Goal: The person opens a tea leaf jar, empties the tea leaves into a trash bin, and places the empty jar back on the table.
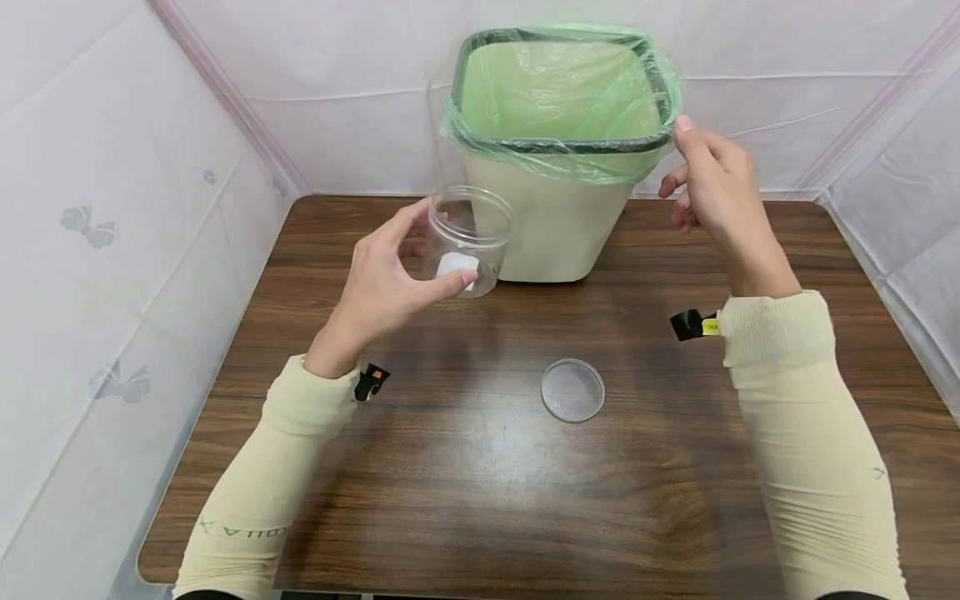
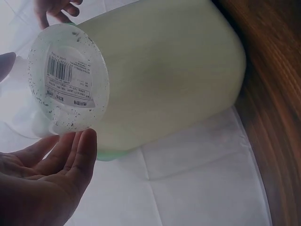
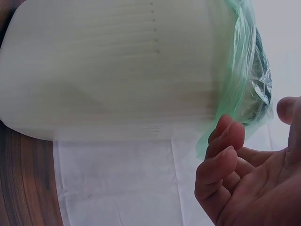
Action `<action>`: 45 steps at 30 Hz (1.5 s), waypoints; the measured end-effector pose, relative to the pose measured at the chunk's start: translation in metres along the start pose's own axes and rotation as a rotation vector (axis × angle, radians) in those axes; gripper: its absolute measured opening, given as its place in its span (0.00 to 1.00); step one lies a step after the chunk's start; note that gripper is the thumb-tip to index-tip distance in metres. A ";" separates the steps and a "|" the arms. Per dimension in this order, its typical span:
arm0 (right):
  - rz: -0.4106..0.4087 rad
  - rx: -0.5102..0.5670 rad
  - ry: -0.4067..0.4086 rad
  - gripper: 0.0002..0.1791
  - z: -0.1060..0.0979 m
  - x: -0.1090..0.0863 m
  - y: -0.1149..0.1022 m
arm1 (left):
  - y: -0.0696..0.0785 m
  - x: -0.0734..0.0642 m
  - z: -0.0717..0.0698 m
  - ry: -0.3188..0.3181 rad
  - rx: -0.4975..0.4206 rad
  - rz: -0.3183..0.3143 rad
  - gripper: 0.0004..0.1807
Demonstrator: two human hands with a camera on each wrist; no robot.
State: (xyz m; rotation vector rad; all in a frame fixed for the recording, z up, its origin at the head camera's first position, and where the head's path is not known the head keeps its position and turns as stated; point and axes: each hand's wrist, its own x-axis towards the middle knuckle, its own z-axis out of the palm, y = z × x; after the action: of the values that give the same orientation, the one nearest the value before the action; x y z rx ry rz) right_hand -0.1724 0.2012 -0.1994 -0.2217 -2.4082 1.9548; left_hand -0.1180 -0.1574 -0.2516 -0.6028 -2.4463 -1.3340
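My left hand grips a clear plastic jar by its side, in front of the bin and uncovered at the top. A barcode label and dark specks show on the jar's base in the left wrist view. Beside the right rim of the cream bin is my right hand, fingers loosely bent and thumb apart, with nothing held. A green bag lines the bin and folds over its dark rim.
A clear round lid lies flat on the brown wooden table. White sheeting surrounds the table behind and at both sides. The bin stands upright at the table's back edge.
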 end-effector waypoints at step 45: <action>-0.009 -0.048 -0.021 0.34 0.000 -0.010 0.023 | -0.028 -0.024 0.024 -0.157 0.033 -0.139 0.47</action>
State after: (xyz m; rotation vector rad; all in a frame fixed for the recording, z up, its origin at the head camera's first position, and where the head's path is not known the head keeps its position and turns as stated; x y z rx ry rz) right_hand -0.1601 0.2044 -0.2209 -0.1926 -2.4670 1.9064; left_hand -0.1120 -0.1561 -0.2952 -0.5570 -2.6747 -1.3415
